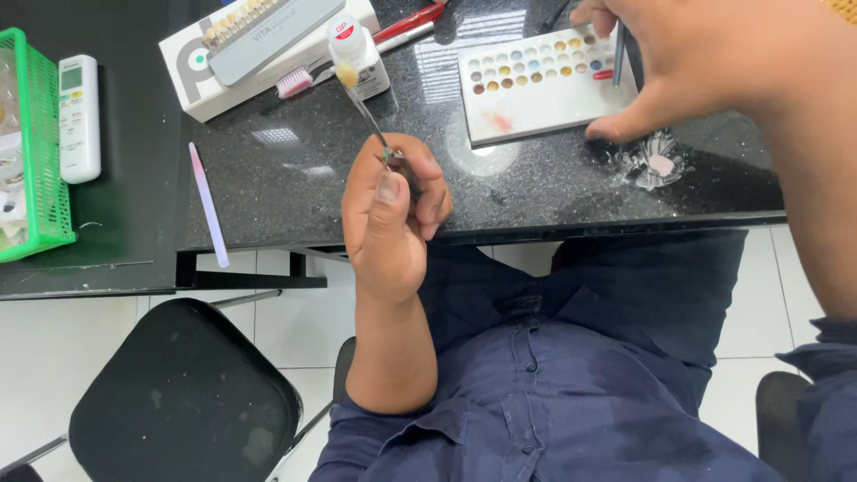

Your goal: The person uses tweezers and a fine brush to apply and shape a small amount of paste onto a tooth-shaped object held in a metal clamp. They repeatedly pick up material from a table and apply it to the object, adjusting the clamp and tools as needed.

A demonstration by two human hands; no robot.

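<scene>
1 green mesh basket, cut off at the left edge, contents blurred and not identifiable. 1 white remote control just beside it on the dark worktop. 1 slim lilac stick lying near the worktop's front edge. 1 black stool seat on the floor below, partly out of frame. 1 white box at the back carrying 1 grey tooth shade guide, its upper part cut off. 1 pink-bristled brush and 1 small white bottle next to the box. Left hand: fingers and thumb pinched shut on 1 thin metal tweezers, raised above the worktop and pointing away, with 1 small yellowish tooth-like piece at its tip; the grip itself is hidden inside the fingers. 1 red pen, largely covered. 1 white palette with 2 rows of small colour wells, far corner hidden by the right hand. Right hand: fingers closed on 1 thin dark-handled tool standing over the palette, tip not discernible, thumb touching the palette's near edge. 1 crumpled clear wrapper just beside the palette.
</scene>
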